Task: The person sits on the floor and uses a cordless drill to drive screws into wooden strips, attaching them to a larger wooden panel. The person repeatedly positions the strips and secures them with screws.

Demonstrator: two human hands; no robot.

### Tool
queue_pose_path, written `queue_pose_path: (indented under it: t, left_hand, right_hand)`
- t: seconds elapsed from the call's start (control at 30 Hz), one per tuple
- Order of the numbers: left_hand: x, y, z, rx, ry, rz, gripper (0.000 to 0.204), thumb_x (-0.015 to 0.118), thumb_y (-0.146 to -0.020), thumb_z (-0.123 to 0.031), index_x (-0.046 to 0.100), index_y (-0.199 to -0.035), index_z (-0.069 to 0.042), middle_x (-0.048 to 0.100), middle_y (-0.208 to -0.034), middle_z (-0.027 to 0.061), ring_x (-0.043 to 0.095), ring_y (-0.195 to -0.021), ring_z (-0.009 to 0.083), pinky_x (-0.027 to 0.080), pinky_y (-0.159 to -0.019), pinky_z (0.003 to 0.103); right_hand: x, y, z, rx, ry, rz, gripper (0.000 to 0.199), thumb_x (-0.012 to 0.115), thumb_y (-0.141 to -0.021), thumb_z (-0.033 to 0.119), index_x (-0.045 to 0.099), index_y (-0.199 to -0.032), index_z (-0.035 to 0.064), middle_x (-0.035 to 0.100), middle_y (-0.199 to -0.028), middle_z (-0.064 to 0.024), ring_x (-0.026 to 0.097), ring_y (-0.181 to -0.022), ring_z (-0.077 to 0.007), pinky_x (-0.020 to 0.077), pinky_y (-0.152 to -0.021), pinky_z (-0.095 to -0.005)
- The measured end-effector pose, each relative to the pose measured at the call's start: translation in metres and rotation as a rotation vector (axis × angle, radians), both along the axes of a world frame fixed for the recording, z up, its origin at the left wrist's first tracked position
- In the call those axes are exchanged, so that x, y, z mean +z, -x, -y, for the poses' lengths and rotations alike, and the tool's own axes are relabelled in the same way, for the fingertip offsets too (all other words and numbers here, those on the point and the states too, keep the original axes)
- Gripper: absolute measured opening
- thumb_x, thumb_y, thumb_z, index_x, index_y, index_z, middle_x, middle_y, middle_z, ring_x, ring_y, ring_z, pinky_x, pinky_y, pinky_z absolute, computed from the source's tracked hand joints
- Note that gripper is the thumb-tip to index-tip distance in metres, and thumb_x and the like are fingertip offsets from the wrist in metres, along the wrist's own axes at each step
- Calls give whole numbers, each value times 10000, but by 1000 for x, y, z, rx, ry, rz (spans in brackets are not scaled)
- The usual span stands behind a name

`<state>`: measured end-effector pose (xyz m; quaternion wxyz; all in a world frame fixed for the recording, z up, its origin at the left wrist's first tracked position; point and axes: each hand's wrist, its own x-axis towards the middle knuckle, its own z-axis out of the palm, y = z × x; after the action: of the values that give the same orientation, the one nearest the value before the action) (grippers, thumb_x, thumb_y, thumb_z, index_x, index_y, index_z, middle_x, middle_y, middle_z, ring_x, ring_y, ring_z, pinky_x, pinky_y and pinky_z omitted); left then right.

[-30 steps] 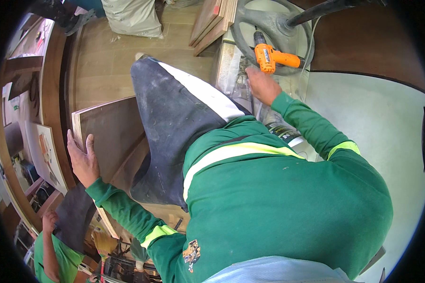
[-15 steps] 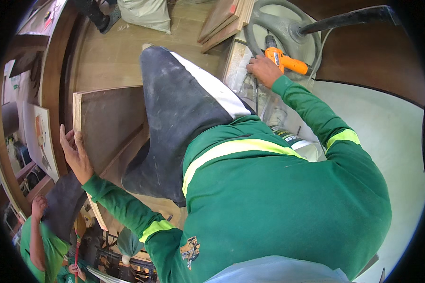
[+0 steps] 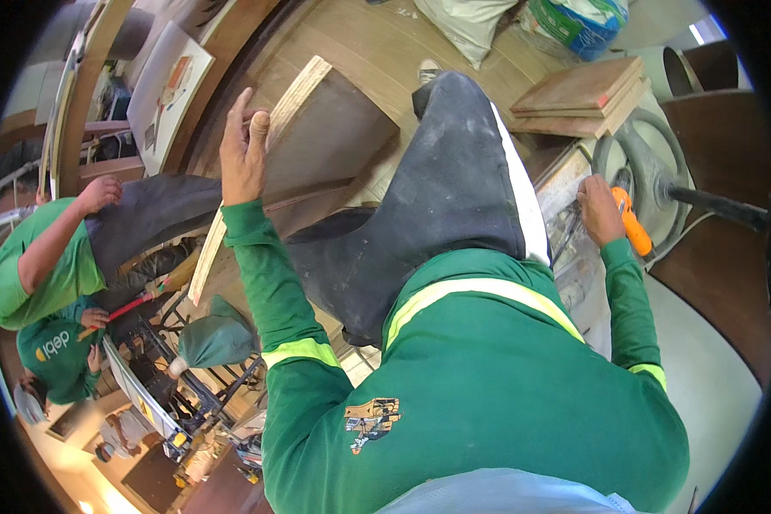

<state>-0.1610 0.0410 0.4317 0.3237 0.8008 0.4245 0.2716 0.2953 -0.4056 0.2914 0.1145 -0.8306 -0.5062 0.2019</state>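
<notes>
My left hand (image 3: pixel 245 158) is raised with fingers stretched and thumb apart. It is beside the pale edge of a brown plywood panel (image 3: pixel 334 128); whether the palm touches it I cannot tell. On the right, my right hand (image 3: pixel 600 211) has its fingers curled at a dusty, clear plastic-covered box (image 3: pixel 561 193). What they hold, if anything, is hidden. Just right of that hand lies an orange cordless drill (image 3: pixel 632 224), partly covered by it, near a grey round base with a dark pole (image 3: pixel 715 206).
Stacked brown boards (image 3: pixel 578 94) lie at the upper right, with a white sack (image 3: pixel 467 26) and a blue-green bag (image 3: pixel 578 26) beyond. At left, a co-worker in a light green shirt (image 3: pixel 47 265) stands close; another person (image 3: pixel 60 351) holds a red-handled tool. A capped person (image 3: pixel 217 343) is below.
My view has swung left, so the room shifts rightward and more co-workers show at lower left. My left hand stays by the panel edge, and my right hand stays near the drill.
</notes>
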Motion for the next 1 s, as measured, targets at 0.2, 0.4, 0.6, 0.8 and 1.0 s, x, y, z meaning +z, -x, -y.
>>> queue_pose_path:
  t: [0.2, 0.4, 0.6, 0.8, 1.0]
  left_hand:
    - [1, 0, 8, 13, -1, 149, 613, 627, -1139, -485, 610, -1566, -46, 679, -1246, 90, 636, -1116, 170, 524, -994, 316]
    - [10, 10, 16, 12, -419, 110, 444, 657, -1138, -406, 753, -1333, -18, 698, -1168, 94, 639, -1058, 194, 522, -976, 327]
    - [19, -20, 125, 198, 441, 485, 522, 623, -1159, -406, 664, -1413, 48, 724, -1179, 90, 684, -1049, 148, 551, -966, 316]
    - [-11, -40, 158, 115, 811, 880, 361, 634, -1161, -315, 716, -1283, 14, 744, -1122, 57, 677, -1004, 125, 560, -906, 289]
    - [-4, -33, 148, 145, 84, 398, 205, 719, -1094, -207, 691, -1059, -7, 680, -1133, 89, 652, -1051, 213, 526, -969, 344]
  right_hand:
    - [85, 73, -128, 72, -648, -339, 119, 705, -974, -40, 642, -1056, 18, 609, -1030, -143, 636, -970, -320, 531, -885, -369]
    - [126, 179, -260, 310, -978, -640, 136, 750, -958, -20, 679, -1054, 45, 641, -1048, -111, 669, -988, -285, 549, -861, -379]
    - [136, 221, -286, 568, -1062, -510, 211, 784, -880, 7, 699, -1060, 76, 617, -1076, -103, 661, -981, -320, 544, -845, -418]
    - [122, 224, -275, 662, -976, -359, 277, 780, -857, 78, 693, -1119, 99, 618, -1127, -73, 648, -1031, -302, 496, -871, -430]
    - [133, 181, -228, 600, -857, -163, 264, 798, -892, 130, 713, -1142, 117, 660, -1199, -86, 664, -1123, -300, 497, -946, -445]
